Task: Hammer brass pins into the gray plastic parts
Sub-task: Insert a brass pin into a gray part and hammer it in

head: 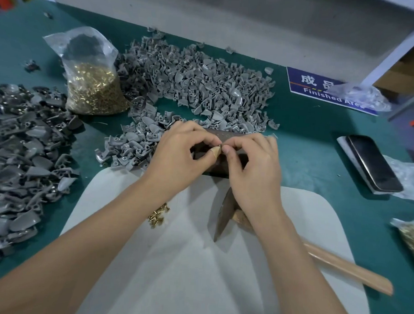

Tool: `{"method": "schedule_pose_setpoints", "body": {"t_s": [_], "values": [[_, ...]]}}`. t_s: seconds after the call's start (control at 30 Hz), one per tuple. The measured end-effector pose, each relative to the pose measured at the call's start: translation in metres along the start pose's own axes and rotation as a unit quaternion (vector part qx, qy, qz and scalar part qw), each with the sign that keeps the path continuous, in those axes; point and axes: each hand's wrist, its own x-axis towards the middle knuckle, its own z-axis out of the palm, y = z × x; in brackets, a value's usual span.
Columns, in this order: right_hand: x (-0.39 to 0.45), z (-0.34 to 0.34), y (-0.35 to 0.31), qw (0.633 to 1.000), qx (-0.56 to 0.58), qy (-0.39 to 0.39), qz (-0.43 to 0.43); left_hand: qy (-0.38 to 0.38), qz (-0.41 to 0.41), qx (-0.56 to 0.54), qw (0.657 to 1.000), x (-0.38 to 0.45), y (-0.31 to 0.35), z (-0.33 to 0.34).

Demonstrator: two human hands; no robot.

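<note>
Both forearms reach in from the near edge over a white mat [196,263] laid on the green bench [309,137]. Left hand [185,151] and right hand [253,159] meet fingertip to fingertip above a dark metal block [228,136] at the far end of the mat. Fingers of both are curled and pinch one small item between them; it is too small to identify. One left fingertip wears a tan wrap.

One hammer [225,212] lies on the mat under the right wrist, its wooden handle running to the near right. A small loose heap of brass pins [158,215] sits on the mat beside the left forearm.

Containers: one clear bag [93,80], upright at far left, roughly half filled with brass pins; a second bag of brass pieces [411,237] is cut off at the right edge.

Gray plastic parts [197,80] form a large heap at far centre, reaching down to the left hand. A darker gray heap [18,153] covers the left side. One phone [374,164] lies to the right. One blue sign [322,90] reads "Finished Area".
</note>
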Motion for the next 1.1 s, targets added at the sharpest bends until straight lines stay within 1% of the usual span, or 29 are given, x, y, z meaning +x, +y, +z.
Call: {"method": "schedule_pose_setpoints", "body": {"t_s": [0.1, 0.2, 0.37, 0.57, 0.7, 0.77, 0.87, 1.0, 1.1], "values": [[0.0, -0.002, -0.002, 1.0, -0.02, 0.0, -0.002, 0.002, 0.004, 0.002, 1.0, 0.0, -0.001, 0.001], [0.003, -0.007, -0.003, 0.999, -0.039, -0.022, -0.013, 0.005, 0.003, 0.005, 1.0, 0.0, -0.001, 0.001], [0.004, -0.012, -0.007, 0.989, -0.131, -0.023, -0.058, 0.006, 0.007, 0.01, 1.0, -0.001, -0.001, 0.002], [0.002, -0.006, -0.004, 0.997, -0.071, -0.018, -0.002, 0.003, 0.006, -0.002, 1.0, 0.0, -0.001, 0.0], [0.002, -0.006, -0.002, 0.999, -0.048, -0.019, 0.004, 0.003, 0.007, -0.006, 1.0, -0.001, -0.001, 0.0], [0.002, -0.006, 0.0, 0.999, -0.021, -0.03, 0.016, 0.004, 0.008, -0.007, 1.0, -0.002, -0.001, 0.001], [0.0, -0.007, 0.001, 0.999, -0.01, -0.042, 0.016, 0.006, 0.007, -0.007, 1.0, -0.002, -0.002, 0.002], [0.0, -0.007, 0.001, 0.999, 0.008, -0.027, 0.027, 0.007, 0.009, -0.009, 1.0, -0.002, -0.003, 0.002], [0.002, -0.006, 0.002, 0.999, 0.022, -0.033, 0.031, 0.004, 0.007, -0.009, 1.0, -0.001, -0.004, 0.002]]}}
